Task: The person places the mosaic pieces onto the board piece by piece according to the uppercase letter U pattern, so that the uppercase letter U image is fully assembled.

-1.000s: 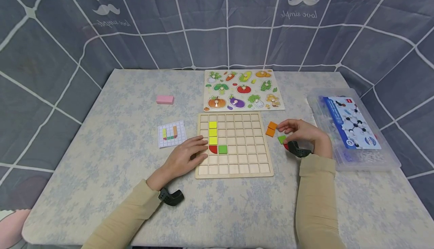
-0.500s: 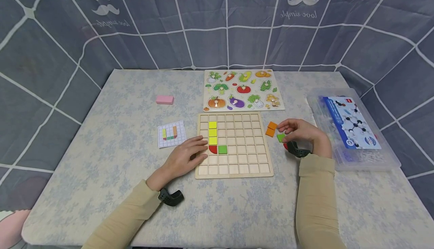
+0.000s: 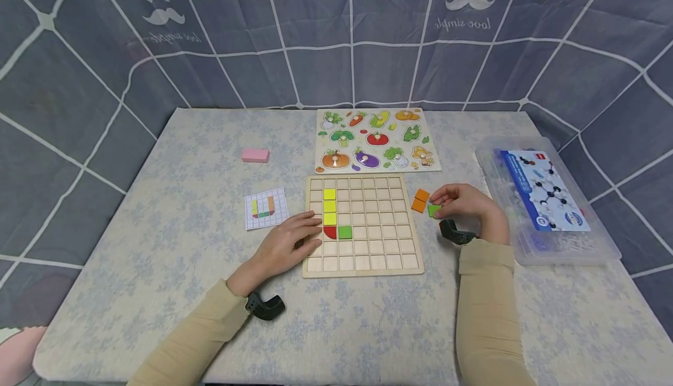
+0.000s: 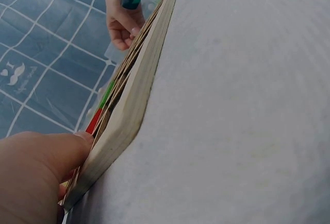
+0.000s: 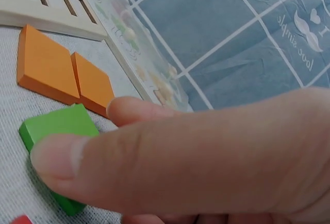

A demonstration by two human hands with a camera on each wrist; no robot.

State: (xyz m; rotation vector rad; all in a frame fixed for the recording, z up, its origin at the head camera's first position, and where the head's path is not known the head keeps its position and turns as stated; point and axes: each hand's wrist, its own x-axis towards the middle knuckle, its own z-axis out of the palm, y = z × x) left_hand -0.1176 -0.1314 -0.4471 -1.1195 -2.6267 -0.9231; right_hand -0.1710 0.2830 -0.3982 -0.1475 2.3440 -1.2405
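A wooden grid board (image 3: 378, 257) lies mid-table with three yellow tiles (image 3: 329, 205), a red quarter-round tile (image 3: 330, 232) and a green tile (image 3: 345, 232) set in it. My left hand (image 3: 286, 246) rests flat on the board's left edge (image 4: 129, 116), fingers relaxed. My right hand (image 3: 462, 202) sits right of the board and pinches a green square tile (image 3: 433, 210) (image 5: 54, 126) between thumb and fingers, just above the cloth. Two orange tiles (image 3: 420, 200) (image 5: 62, 74) lie beside it.
A vegetable peg puzzle (image 3: 375, 139) lies behind the board. A pattern card (image 3: 266, 208) sits left of the board, a pink block (image 3: 255, 155) farther back left. A clear plastic box (image 3: 547, 199) stands at the right edge. A corner of a red piece (image 5: 20, 219) shows below the green tile.
My right hand has closed on the green tile and drawn it slightly left and back, toward the orange tiles. The left hand has not moved.
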